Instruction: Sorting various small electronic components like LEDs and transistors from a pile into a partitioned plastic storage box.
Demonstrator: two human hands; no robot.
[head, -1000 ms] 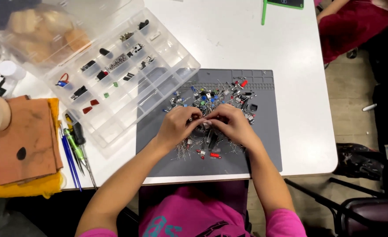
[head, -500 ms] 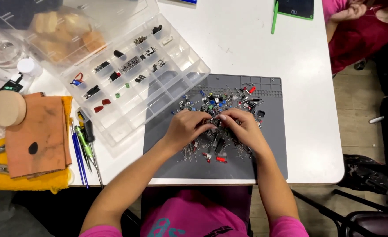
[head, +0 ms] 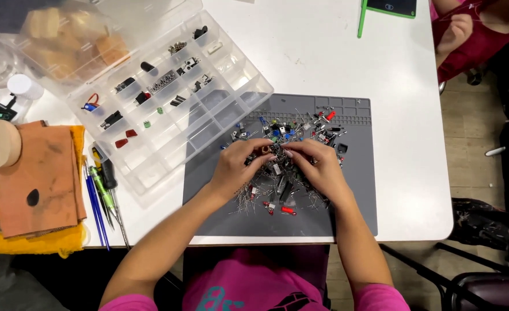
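A heap of small electronic parts [head: 292, 135] with wire legs lies on a grey work mat [head: 352, 201]. My left hand [head: 240, 167] and my right hand [head: 318, 167] both rest on the heap, fingertips meeting near its middle. Between the fingertips sits a small brownish part [head: 265, 150]; which hand pinches it I cannot tell. To the left stands a clear compartment box [head: 168, 98] with a few sorted parts in its cells, its corner overlapping the mat.
Pens and a screwdriver [head: 102, 193] lie left of the box, beside brown leather pieces [head: 35, 178] on yellow cloth. A clear lid with wooden blocks [head: 64, 34] sits at the back left. Another person's hand [head: 455, 31] and a green tablet [head: 387, 8] are at the back right.
The view has shifted slightly, so the table sits further right and lower in frame. Both hands stay on the heap, fingers working close together.
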